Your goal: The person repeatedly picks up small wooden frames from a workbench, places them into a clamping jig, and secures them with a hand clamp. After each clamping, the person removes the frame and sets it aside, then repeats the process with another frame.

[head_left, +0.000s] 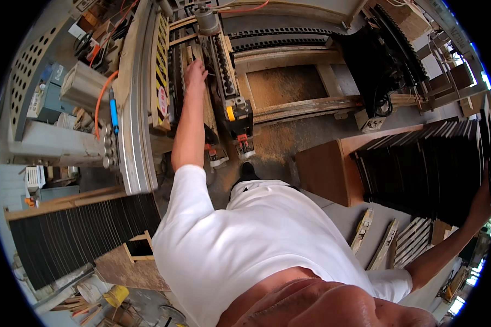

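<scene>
My left arm reaches forward over a machine with long metal rails. My left hand lies on a wooden strip between two rails, its fingers loosely stretched out. A small dark, pointed piece is just beyond the fingertips; whether they touch it cannot be made out. My right arm stretches far out to the right. My right hand is at the outer side of a stack of thin black panels, dark and cut by the picture's rim, its fingers hidden.
A brown board box side stands by the black panels. Another row of black panels is at the left. Wooden slats lie at the lower right. Sawdust covers the floor by the machine. A yellow-black striped bar edges the machine.
</scene>
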{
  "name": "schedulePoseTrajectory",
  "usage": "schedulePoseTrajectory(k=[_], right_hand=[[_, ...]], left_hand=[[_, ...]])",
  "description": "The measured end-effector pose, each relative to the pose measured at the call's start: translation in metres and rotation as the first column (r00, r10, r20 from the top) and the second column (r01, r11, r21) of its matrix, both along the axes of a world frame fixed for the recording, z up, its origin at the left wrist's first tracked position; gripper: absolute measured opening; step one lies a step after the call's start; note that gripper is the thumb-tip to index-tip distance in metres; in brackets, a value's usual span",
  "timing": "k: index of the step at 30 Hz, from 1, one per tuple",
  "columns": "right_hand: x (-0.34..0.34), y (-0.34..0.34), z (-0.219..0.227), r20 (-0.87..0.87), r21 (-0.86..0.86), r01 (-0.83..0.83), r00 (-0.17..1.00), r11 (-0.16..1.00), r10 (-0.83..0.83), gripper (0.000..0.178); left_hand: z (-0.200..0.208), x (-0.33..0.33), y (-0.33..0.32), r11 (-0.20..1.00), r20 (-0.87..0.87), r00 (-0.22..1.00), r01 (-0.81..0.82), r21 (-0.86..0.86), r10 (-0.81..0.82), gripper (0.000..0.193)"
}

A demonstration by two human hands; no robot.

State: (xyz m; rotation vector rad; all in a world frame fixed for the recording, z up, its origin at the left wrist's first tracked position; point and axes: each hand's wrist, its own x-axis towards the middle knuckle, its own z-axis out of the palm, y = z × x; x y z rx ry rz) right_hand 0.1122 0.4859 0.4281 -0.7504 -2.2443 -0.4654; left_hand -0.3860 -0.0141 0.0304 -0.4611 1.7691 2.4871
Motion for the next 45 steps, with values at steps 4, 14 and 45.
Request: schedulePoseTrajectory(k=[4,14,45], right_hand=[[-0.064,-0.108,-0.015,-0.002,-0.051,-0.365,0.931,0.929,0.366,0.025],[-0.237,-0.204,-0.120,0.016,-0.282,-0.752,0.617,0.596,0.787,0.016],[-0.617,-0.434,-0.388,0.195,-0.292,-0.956,-0.032,0.027,0.980,0.015]], left_hand=[[-0.023,-0.105,-0.006,0.986,0.049,0.998,-0.050,0.158,0.043,0.064],[-0.032,-0.177,-0.006,0.728,0.070,0.966,-0.235,0.644,0.250,0.063],[-0.036,0.387,0.010,0.680,0.269,0.828,-0.558,0.475,0.492,0.027]])
